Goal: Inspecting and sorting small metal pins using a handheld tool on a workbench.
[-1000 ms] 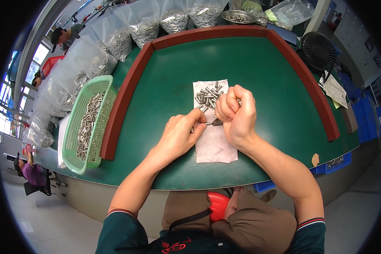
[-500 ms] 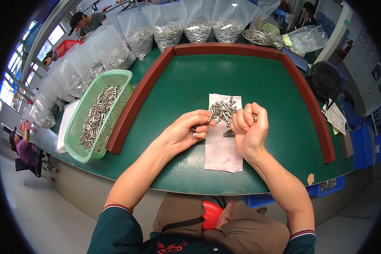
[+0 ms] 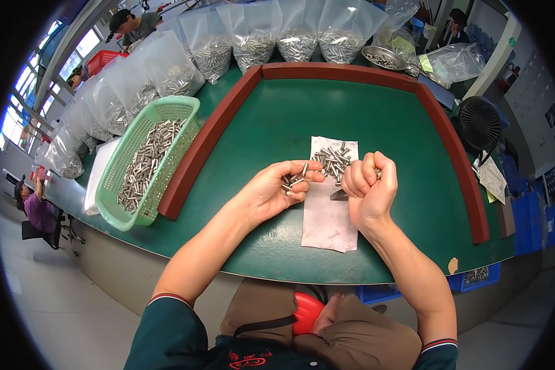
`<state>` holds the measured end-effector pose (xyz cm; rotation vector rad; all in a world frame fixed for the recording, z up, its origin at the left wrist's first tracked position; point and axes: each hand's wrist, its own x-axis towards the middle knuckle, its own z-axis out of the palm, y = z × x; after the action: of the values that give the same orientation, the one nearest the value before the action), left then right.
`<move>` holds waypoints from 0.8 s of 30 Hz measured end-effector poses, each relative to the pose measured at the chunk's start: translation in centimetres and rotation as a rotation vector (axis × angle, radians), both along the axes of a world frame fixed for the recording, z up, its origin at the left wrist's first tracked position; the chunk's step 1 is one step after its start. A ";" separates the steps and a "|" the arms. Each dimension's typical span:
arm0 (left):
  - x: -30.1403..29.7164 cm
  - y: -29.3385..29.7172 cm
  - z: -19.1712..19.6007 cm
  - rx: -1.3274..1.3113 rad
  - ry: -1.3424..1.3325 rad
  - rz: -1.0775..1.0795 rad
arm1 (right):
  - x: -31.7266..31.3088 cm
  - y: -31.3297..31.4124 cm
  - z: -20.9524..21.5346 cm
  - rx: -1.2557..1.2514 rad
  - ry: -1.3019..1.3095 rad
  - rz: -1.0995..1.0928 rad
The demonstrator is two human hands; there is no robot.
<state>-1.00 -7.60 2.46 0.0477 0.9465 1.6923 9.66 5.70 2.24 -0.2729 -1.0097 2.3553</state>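
Several small metal pins [image 3: 293, 182] lie in my left hand [image 3: 268, 190], which is curled round them. One pin stands up between its thumb and fingertips. My right hand [image 3: 371, 188] is closed in a fist, and a flat grey metal piece [image 3: 338, 195] juts out below its fingers; the rest of that piece is hidden. A bit of metal also shows at the top of this fist. Between and just beyond the hands, a pile of metal pins [image 3: 332, 161] rests on a stained whitish cloth [image 3: 328, 225] on the green tabletop [image 3: 259, 246].
Dark red rails [image 3: 213, 139] frame the work area. Left of them stands a green plastic basket [image 3: 105, 196] full of pins. Clear bags [image 3: 253, 46] of metal parts line the back and left. A metal bowl [image 3: 383, 57] and a black fan [image 3: 479, 121] are at the right.
My left hand has loosened its fingers, and more pins show in it. One pin now stands upright at its fingertips. My right fist keeps its shape. The whole view has shifted slightly.
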 end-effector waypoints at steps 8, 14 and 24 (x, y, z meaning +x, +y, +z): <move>-0.6 -2.9 2.6 0.017 0.516 -0.028 | 0.2 -0.3 0.1 -0.037 0.032 0.018; -3.1 -10.4 9.2 -0.525 1.763 0.391 | 0.3 -0.4 0.2 -0.019 0.043 0.024; -10.3 -19.1 8.5 -1.331 2.066 0.473 | 0.2 -0.7 0.6 0.002 0.035 0.005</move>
<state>-11.29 -26.68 10.94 0.8053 3.5474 0.4101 9.87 4.97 2.80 -0.2271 -0.9974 2.3553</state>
